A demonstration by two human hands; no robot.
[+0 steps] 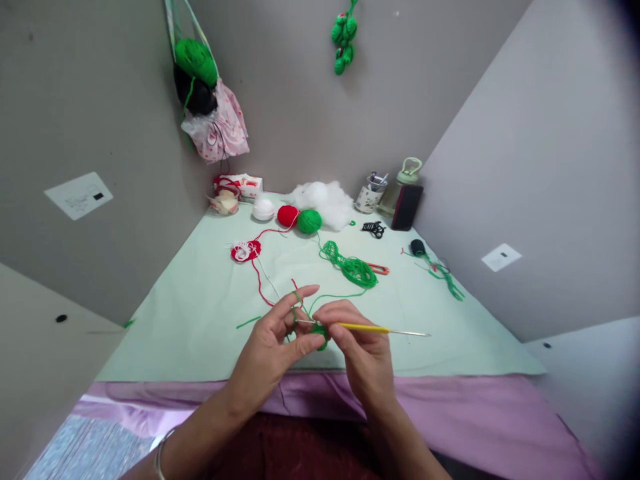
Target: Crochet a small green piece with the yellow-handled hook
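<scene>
Between my two hands is a small green crochet piece [321, 339]. My left hand [275, 337] pinches it between thumb and fingers, and green yarn wraps round its raised index finger. In my right hand [361, 343] is a crochet hook [365, 328] with a yellow handle and metal ends; one end meets the piece, the other points right. Green working yarn [340, 295] runs from the fingers back to a loose green skein [350, 263] on the table. My fingers partly cover the green piece.
On the table [190, 320] stand a red yarn ball [287, 215], a green yarn ball [310, 221], white stuffing [325, 200], a pen cup [371, 195], a bottle [407, 175] and a phone [407, 208]. A red-and-white crochet piece [246, 251] lies left, a black hair clip [374, 230] right.
</scene>
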